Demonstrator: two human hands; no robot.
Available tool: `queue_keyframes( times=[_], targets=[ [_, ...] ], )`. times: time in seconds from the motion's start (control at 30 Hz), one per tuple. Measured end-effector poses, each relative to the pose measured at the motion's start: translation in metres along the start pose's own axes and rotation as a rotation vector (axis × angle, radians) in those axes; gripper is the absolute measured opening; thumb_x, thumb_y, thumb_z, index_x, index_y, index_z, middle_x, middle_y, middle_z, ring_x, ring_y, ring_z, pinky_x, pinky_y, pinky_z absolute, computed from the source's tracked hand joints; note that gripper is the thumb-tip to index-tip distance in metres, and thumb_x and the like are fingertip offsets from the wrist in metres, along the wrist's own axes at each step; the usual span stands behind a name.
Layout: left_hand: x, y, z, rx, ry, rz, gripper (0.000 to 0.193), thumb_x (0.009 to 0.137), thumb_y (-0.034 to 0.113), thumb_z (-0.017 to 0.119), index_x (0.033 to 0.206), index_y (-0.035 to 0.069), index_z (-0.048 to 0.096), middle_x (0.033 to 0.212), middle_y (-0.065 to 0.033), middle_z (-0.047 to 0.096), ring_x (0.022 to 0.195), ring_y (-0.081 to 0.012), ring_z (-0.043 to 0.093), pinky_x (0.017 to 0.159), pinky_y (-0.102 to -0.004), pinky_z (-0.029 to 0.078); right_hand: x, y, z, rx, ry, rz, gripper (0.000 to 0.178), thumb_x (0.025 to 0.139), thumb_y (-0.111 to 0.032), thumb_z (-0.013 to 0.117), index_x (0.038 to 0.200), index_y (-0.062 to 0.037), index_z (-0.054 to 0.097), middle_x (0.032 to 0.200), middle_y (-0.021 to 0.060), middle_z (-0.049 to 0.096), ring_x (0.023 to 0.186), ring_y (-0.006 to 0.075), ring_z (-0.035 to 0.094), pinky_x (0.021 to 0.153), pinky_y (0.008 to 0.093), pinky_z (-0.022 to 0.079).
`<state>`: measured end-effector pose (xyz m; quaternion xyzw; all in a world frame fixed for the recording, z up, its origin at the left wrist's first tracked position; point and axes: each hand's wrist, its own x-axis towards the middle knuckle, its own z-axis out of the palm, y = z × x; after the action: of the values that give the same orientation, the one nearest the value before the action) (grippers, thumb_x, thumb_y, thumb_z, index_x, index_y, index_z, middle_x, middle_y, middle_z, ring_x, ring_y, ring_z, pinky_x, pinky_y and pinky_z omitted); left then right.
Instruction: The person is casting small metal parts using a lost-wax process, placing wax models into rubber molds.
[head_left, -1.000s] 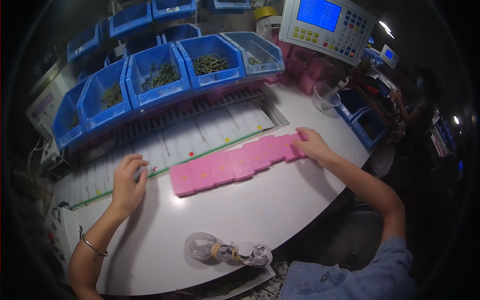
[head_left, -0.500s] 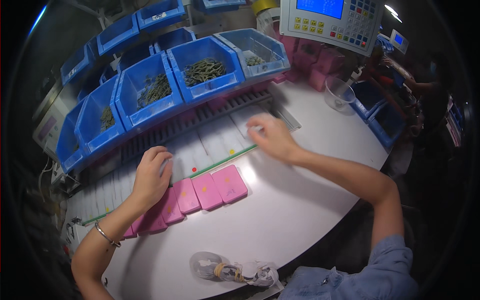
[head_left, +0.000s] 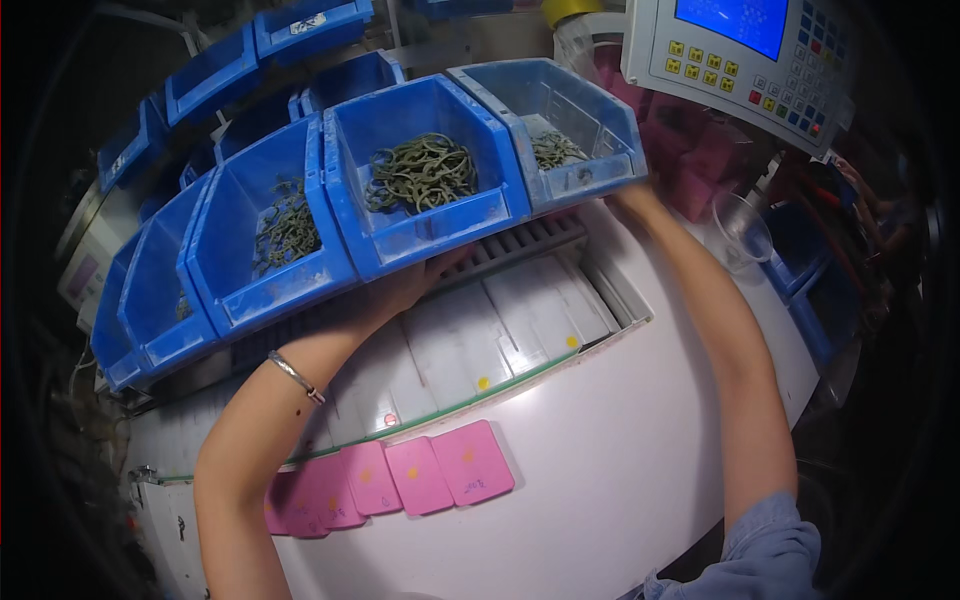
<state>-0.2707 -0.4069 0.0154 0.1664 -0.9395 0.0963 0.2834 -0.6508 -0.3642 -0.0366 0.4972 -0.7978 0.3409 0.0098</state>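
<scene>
My left hand point(head_left: 408, 287) reaches under the front of the blue bin point(head_left: 425, 240), above a dark slotted rack point(head_left: 520, 243). The bin hides most of its fingers. Only the base of my right hand point(head_left: 634, 202) shows, beside the lower corner of the greyish-blue bin point(head_left: 590, 180); its fingers are out of sight behind that bin. Tangled green-grey rubbery loops point(head_left: 425, 172) lie in the blue bin. Below my hands runs a row of white panels point(head_left: 510, 320) with coloured dots and a green front edge. Several pink blocks point(head_left: 470, 462) lie in an overlapping row in front of it.
More blue bins point(head_left: 265, 305) stand to the left, with others above. A control panel point(head_left: 745, 65) with a blue screen hangs at upper right. Near it are a clear plastic cup point(head_left: 741, 228), stacked pink blocks point(head_left: 712, 160) and dark blue crates point(head_left: 815, 270). A person is partly visible at far right.
Both hands have moved away from me, from over the white panels to under and behind the bins. The view has shifted closer to the bins, and the grey bundle near the table edge has left it.
</scene>
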Motion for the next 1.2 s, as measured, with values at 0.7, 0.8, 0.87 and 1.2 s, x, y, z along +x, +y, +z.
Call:
queue_keyframes(
  times=[0.7,0.8,0.87,1.2],
  targets=[
    [0.021,-0.016,0.073,0.278,0.085,0.156,0.039,0.081,0.038,0.062,0.100,0.004,0.062,0.089,-0.0178,0.064,0.081,-0.0307,0.062,0.071,-0.0392,0.049,0.013,0.004,0.007,-0.269,-0.108,-0.247,0.055,0.078,-0.050,0.050,0.122,-0.0179,0.051,0.125,0.0075,0.050,0.112,0.0296,0.050,0.097,0.0407,0.037],
    [0.036,0.000,0.055,0.026,-0.048,0.030,0.043,0.080,0.040,0.062,0.104,0.004,0.061,0.094,-0.0192,0.063,0.085,-0.0322,0.061,0.075,-0.0392,0.049,-0.003,-0.008,-0.006,-0.375,-0.062,-0.218,0.052,0.079,-0.049,0.048,0.122,-0.0209,0.052,0.124,0.0062,0.052,0.109,0.0292,0.052,0.096,0.0392,0.037],
    [0.038,0.013,0.042,-0.234,-0.248,-0.179,0.045,0.079,0.041,0.063,0.105,0.004,0.061,0.097,-0.0195,0.062,0.087,-0.0328,0.061,0.077,-0.0393,0.049,-0.008,-0.005,-0.010,-0.383,-0.032,-0.171,0.050,0.079,-0.049,0.047,0.122,-0.0226,0.052,0.123,0.0052,0.053,0.108,0.0288,0.053,0.096,0.0391,0.038],
    [0.031,-0.004,0.030,-0.036,-0.198,-0.093,0.058,0.076,0.047,0.064,0.111,0.001,0.055,0.102,-0.0222,0.060,0.093,-0.0338,0.059,0.082,-0.0407,0.047,-0.002,-0.002,-0.007,-0.336,-0.007,-0.238,0.047,0.078,-0.050,0.050,0.117,-0.0248,0.056,0.121,0.0018,0.055,0.106,0.0288,0.054,0.096,0.0379,0.037]
  ],
)
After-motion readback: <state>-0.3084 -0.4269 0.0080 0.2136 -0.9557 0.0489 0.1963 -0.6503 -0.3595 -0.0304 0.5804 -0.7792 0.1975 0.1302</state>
